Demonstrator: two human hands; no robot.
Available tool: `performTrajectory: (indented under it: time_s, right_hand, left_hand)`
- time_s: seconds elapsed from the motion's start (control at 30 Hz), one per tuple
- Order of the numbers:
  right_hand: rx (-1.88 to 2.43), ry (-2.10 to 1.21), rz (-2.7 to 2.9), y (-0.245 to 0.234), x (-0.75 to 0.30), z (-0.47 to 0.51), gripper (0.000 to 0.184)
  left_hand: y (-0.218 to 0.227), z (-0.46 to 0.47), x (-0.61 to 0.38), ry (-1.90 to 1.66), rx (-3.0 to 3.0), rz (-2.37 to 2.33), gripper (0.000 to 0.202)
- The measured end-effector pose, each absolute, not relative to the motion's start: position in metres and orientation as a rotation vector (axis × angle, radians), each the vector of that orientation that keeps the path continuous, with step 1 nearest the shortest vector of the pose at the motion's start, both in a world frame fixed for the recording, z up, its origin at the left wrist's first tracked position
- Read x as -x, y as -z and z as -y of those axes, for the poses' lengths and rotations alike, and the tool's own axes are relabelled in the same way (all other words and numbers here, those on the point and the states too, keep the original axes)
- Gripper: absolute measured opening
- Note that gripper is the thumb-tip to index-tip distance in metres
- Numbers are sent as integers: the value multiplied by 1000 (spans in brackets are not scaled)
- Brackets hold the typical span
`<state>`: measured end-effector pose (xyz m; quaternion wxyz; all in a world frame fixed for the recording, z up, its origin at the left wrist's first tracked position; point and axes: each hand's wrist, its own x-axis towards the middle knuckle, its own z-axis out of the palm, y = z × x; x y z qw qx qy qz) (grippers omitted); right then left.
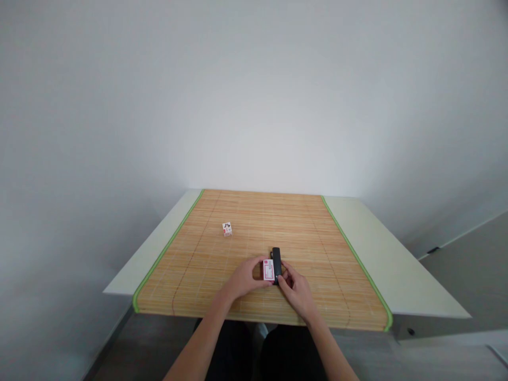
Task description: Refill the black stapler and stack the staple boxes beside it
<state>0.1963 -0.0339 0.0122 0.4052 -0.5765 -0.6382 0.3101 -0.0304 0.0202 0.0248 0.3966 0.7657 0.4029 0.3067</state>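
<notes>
Near the front of the bamboo mat, my left hand (245, 277) curls around a small white-and-magenta box (269, 270), thumb at its near end and fingers at its far end. Right beside the box lies a black stapler (277, 264), its length pointing away from me. My right hand (296, 290) pinches the stapler's near part from the right side, the thumb on top. Box and stapler look side by side, close enough that I cannot tell if they touch. Farther back on the left sits another small box (227, 228), white with dark and red print.
The bamboo mat (254, 211) with green edging covers the middle of a white table (397, 259) and hangs over its front edge. A plain white wall (262, 106) rises behind. My legs are under the front edge.
</notes>
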Motion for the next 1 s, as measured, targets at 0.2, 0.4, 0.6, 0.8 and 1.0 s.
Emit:
performTrajectory:
  time_s: [0.2, 0.4, 0.6, 0.8, 1.0]
  right_hand:
    - [1483, -731, 1513, -11, -193, 35, 58]
    - [1486, -727, 1438, -8, -194, 36, 60]
    - [1509, -712, 1421, -9, -191, 34, 61]
    - [1526, -716, 1451, -14, -190, 37, 60]
    - [1517, -727, 1457, -15, -191, 38, 58]
  left_hand:
    - [-19, -14, 33, -839, -1886, -1035, 112]
    - [-19, -66, 83, -1230, -1675, -1452, 50]
    - [-21, -148, 118, -1374, -1501, -1606, 48]
    - [-4, -164, 88, -1316, -1530, -1468, 44]
    - [19, -131, 36, -1326, -1473, -1299, 41]
